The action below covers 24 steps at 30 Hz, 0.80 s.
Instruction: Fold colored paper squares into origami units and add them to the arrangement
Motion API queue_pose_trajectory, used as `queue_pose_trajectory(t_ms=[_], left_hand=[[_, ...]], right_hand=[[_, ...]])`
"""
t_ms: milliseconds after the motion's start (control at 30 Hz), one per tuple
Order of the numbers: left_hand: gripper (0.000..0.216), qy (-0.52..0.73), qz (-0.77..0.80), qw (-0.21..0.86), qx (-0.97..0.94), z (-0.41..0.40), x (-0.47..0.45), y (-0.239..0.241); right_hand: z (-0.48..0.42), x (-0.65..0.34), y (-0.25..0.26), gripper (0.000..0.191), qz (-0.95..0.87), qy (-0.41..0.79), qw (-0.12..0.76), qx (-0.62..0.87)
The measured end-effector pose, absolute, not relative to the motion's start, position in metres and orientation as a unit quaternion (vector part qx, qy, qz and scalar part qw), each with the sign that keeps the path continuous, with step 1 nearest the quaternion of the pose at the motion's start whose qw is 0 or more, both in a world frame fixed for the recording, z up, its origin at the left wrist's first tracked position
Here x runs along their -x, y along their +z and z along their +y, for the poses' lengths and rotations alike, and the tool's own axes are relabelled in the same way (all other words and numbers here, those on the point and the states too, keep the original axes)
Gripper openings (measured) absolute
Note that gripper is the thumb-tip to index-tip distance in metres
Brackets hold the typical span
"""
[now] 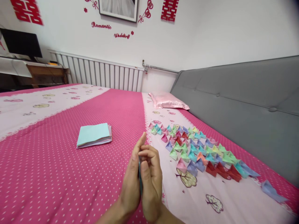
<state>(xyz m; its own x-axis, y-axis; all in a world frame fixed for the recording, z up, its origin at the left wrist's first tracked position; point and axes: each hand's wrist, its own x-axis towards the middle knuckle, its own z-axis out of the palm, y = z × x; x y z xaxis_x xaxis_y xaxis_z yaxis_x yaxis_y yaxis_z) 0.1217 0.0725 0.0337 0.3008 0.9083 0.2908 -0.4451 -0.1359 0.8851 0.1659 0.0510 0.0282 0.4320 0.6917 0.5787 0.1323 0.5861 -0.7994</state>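
My left hand [131, 180] and my right hand [150, 180] are pressed together palm to palm above the pink bedsheet [58, 174]. A thin blue-green sheet of paper [140, 174] shows edge-on between them. The fingers of my right hand curl over the paper's top edge; my left fingers lie straight along it. A stack of coloured paper squares [93, 135], light blue on top, lies on the bed to the left and beyond my hands. To the right, several folded paper boats [196, 149] in many colours lie in rows on the sheet.
A pink satin pillow [168, 101] lies at the head of the bed. A grey padded headboard [245, 105] runs along the right. A white radiator [98, 73] stands against the far wall, with a desk and monitor [22, 43] at far left.
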Motion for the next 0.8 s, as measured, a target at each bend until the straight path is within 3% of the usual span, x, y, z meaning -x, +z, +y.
queue_pose_trajectory(t_ms=[167, 400, 800], left_hand=[[0.044, 0.541, 0.144, 0.648, -0.516, 0.067, -0.123, 0.03], [0.053, 0.458, 0.129, 0.696, -0.538, 0.063, -0.119, 0.02], [0.049, 0.446, 0.121, 0.721, -0.515, 0.047, -0.124, 0.016]], right_hand=[[0.045, -0.164, 0.03, 0.016, -0.49, 0.202, 0.728, 0.434], [0.036, -0.16, 0.036, 0.048, -0.511, 0.144, 0.694, 0.486], [0.038, -0.177, 0.035, 0.049, -0.523, 0.164, 0.689, 0.474]])
